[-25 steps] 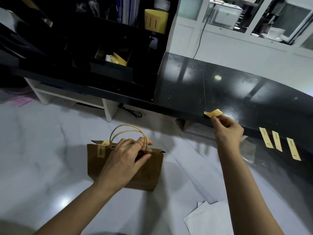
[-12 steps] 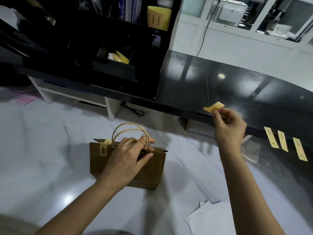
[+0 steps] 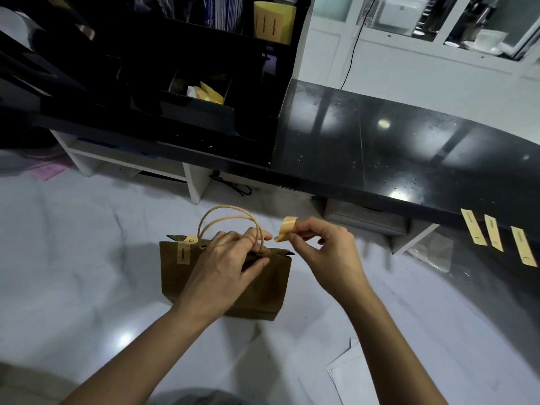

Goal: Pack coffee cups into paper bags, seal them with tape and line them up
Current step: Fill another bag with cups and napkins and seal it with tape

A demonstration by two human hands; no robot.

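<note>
Nearest you, white paper sheets (image 3: 347, 375) lay on the pale floor (image 3: 73, 273) at the lower right; your two forearms reached forward above them. Your left hand (image 3: 225, 264) gripped the top of the brown paper bag (image 3: 263, 290), fingers curled over the closed mouth and around the base of the tan rope handles (image 3: 228, 217), which arched upright above the bag; the bag stood on the floor in the middle of the view, and whatever it held was hidden. One yellow tape strip (image 3: 183, 252) (marked with a small smiley at its top) was already folded over the bag's left top edge. Your right hand (image 3: 327, 258) pinched a loose, curled piece of yellow tape (image 3: 286, 228) between thumb and forefinger, the other fingers bent in; the tape hung just beside the handles, above the bag's right top corner, close to your left fingertips. Farther right, three more tape strips (image 3: 493, 236) hung side by side from the front edge of the black counter (image 3: 394, 147); white cabinet frames (image 3: 193, 179) stood beneath it. Beyond, on the left, a dark shelf unit (image 3: 146, 83) held a black tray of yellowish papers (image 3: 209, 93) and a yellow box (image 3: 273, 23); a thin black cable (image 3: 352, 51) ran down the white wall behind.
</note>
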